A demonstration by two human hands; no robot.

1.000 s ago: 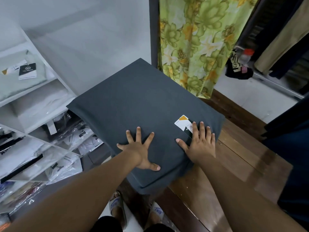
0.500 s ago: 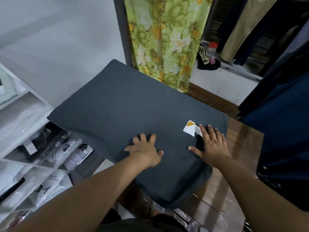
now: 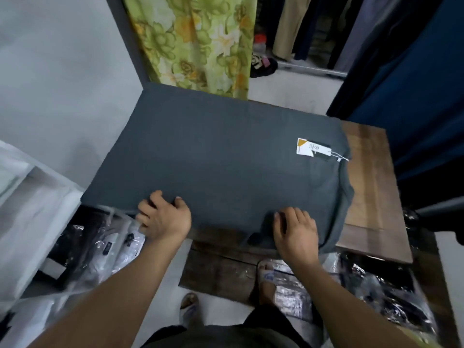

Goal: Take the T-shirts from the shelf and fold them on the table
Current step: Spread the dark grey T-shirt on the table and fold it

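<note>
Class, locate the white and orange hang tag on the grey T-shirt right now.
In the head view the hang tag lies on the grey T-shirt near its far right corner, beside the wooden table, beyond the right hand.

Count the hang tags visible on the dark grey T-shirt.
1: a white-and-orange hang tag lies on the dark grey T-shirt near its far right corner. Others could be hidden in the folds.

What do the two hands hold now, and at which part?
Both grip the dark grey T-shirt at its near edge: left hand by the near-left corner, right hand further right.
</note>
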